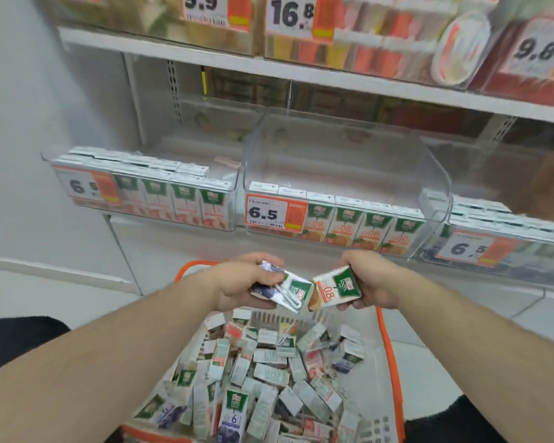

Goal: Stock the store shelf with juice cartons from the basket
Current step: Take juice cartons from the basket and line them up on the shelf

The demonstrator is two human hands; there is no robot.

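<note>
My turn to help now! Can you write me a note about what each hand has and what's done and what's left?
Left hand: grip on a purple-fruit carton.
Right hand: grip on an orange-juice carton.
Both are above the basket, which holds a big loose pile of cartons.
Done: the middle bin has a front row of orange cartons; the left bin holds several rows.
Left: the middle bin is bare behind that row. The orange carton probably goes there, then sort the pile by flavour.
</note>
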